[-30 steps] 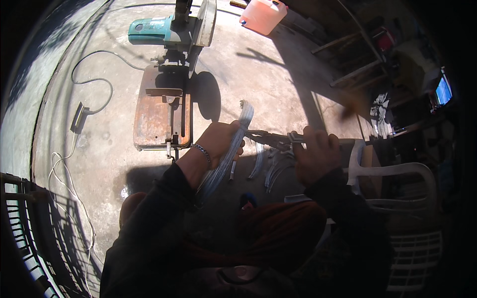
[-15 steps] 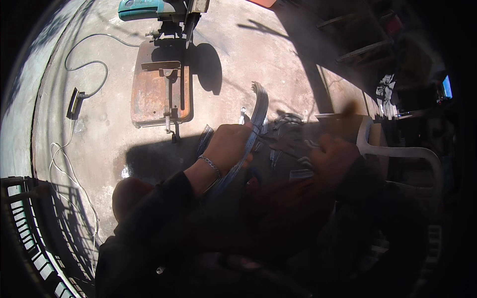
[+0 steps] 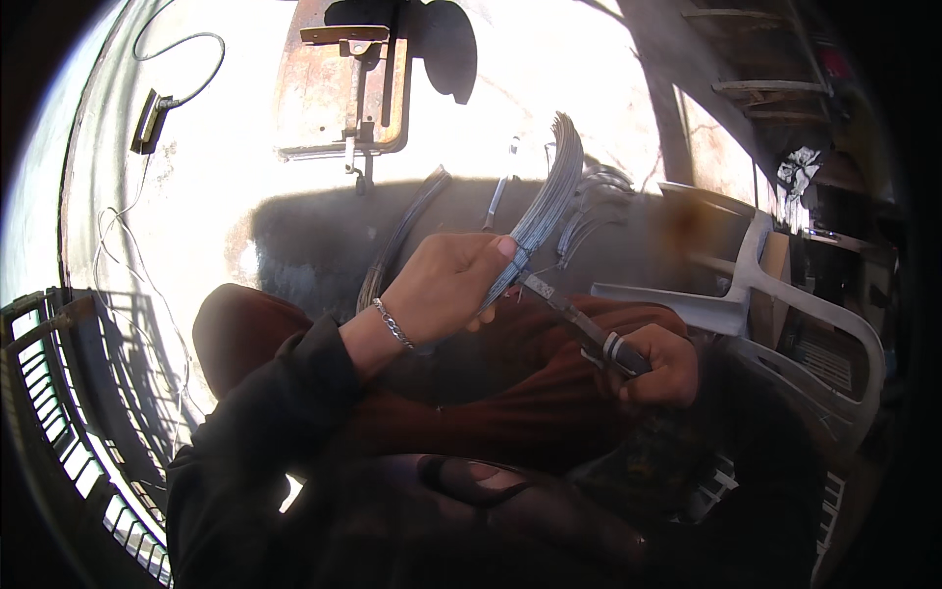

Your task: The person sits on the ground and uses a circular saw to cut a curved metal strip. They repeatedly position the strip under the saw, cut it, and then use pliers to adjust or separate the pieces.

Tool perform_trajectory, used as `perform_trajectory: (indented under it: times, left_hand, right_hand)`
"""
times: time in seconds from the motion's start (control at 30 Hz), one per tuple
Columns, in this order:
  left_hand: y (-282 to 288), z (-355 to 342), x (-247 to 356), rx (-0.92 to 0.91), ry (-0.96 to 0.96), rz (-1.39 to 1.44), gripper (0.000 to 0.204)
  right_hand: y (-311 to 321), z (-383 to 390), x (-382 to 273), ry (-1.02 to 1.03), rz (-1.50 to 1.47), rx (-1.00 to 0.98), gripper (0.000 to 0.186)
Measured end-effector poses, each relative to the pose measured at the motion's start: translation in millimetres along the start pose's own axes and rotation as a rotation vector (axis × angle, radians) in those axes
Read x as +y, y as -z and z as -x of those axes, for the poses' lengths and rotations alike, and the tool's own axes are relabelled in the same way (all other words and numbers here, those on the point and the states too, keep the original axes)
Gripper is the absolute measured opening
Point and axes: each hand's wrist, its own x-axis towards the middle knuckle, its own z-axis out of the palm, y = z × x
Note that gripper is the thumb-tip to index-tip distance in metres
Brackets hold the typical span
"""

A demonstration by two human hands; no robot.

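Observation:
My left hand (image 3: 442,280), a chain bracelet at its wrist, is closed around a curved bundle of thin grey metal wires (image 3: 551,201). The bundle's far end fans up and away from me, and its near end is hidden below the hand. My right hand (image 3: 659,363) grips the handles of dark pliers (image 3: 574,316). The jaws of the pliers meet the bundle's right side, just past my left fingers, where a thin tie seems to go round the wires. Whether the jaws are closed on that tie is too small to tell.
On the floor lie another dark wire bundle (image 3: 407,226), a light rod (image 3: 498,191) and several curved metal pieces (image 3: 601,191). Beyond stands a rusty machine base (image 3: 339,88) with a vise. A white plastic chair (image 3: 814,299) is at right, a power strip (image 3: 150,120) at left.
The view has tilted, so the floor things sit higher in the picture. My right hand and the pliers, blurred before, have come lower and nearer me; my left hand keeps its hold on the bundle.

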Motion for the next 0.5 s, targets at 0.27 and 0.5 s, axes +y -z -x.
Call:
perform_trajectory:
  times: [0.27, 0.5]
  left_hand:
    - [16, 3, 1, 0.002, -0.078, 0.115, 0.045]
    - [-5, -4, 5, 0.083, 0.031, 0.069, 0.045]
  right_hand:
    - [-61, -50, 47, 0.379, -0.897, -0.259, 0.016]
    - [-92, -39, 57, 0.337, -1.048, -0.079, 0.023]
